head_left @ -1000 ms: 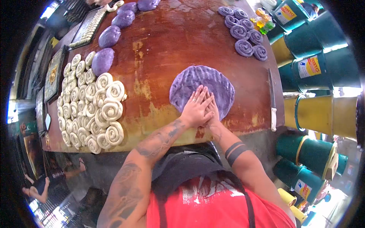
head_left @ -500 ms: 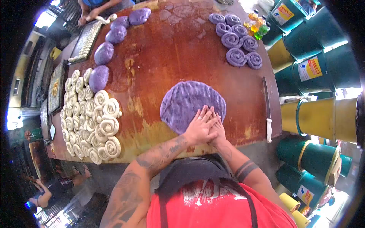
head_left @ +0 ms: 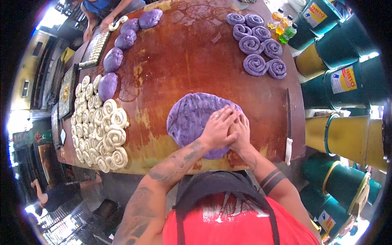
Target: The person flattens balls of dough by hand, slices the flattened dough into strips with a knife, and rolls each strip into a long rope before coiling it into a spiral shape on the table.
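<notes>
A flattened, streaked purple dough round (head_left: 190, 116) lies on the work table in front of me. My left hand (head_left: 220, 127), with a ring on one finger, rests flat and open across the back of my right hand. My right hand (head_left: 242, 132) is open too, its fingers stretched out on the right part of the dough; the left hand partly covers it. Neither hand grips anything.
Coiled white dough (head_left: 96, 126) crowds the table's left side, beside several purple dough lumps (head_left: 113, 59). Purple coils (head_left: 255, 64) and bottles (head_left: 288, 32) are at the far right. A long knife (head_left: 289, 122) lies by the right edge. Another person's hand (head_left: 107, 22) works at the far left.
Both hands have moved slightly right and toward the dough's right edge. The dough looks wider and extends nearer to me. The view has shifted a little.
</notes>
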A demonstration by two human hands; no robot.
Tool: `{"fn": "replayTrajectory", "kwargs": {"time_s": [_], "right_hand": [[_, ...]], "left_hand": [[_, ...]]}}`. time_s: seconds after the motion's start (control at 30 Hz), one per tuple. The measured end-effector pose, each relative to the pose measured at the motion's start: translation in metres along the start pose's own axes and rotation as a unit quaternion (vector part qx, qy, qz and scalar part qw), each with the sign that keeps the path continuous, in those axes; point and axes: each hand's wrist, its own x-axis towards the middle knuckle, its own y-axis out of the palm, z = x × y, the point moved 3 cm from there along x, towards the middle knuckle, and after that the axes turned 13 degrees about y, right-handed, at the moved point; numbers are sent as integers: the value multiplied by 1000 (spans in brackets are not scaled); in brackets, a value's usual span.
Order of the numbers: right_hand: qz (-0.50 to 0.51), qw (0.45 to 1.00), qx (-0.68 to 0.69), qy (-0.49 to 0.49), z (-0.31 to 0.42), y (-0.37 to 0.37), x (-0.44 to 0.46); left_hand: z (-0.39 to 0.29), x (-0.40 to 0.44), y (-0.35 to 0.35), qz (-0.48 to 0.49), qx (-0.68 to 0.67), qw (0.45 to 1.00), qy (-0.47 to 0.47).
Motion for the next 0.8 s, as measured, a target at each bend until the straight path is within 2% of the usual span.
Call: {"fn": "replayTrajectory", "kwargs": {"time_s": [0.03, 0.1, 0.2, 0.3, 0.37, 0.4, 0.43, 0.5, 0.57, 0.6, 0.67, 0.7, 0.73, 0.8], "right_hand": [[-123, 987, 34, -101, 0, 3, 10], [-75, 993, -1, -89, 13, 7, 24], [-45, 993, -52, -96, 16, 10, 53], [-17, 994, -35, -104, 15, -1, 71], [63, 997, -25, -32, 35, -29, 80], [107, 994, -21, 8, 41, -37, 81], [-47, 991, 40, -119, 21, 27, 93], [-49, 990, -19, -130, 53, 17, 82], [-39, 990, -51, -125, 70, 18, 84], [7, 985, -131, -113, 80, 2, 89], [31, 990, -78, -109, 78, -4, 101], [59, 993, -69, -76, 82, -2, 110], [26, 991, -97, -92, 89, 3, 116], [-25, 982, -150, -115, 98, 19, 110]], "left_hand": [[-1, -3, -2, -46, 26, 998, -15], [11, -7, 0, -114, 39, 990, -79], [33, 0, 6, -110, 105, 985, -84], [53, 7, 5, -138, -23, 986, -88], [54, 9, -23, -128, -116, 981, -84], [52, -2, -34, -133, -45, 986, -90], [47, -15, -40, -137, 26, 986, -96], [61, -45, -18, -143, 125, 970, -150], [72, -43, -24, -148, 125, 967, -166], [76, -40, -26, -150, 122, 966, -174], [86, -32, -38, -125, 45, 971, -197], [89, -29, -54, -109, -10, 974, -198], [90, -29, -66, -91, -67, 974, -198], [85, -53, -61, -121, 24, 977, -176]]}}
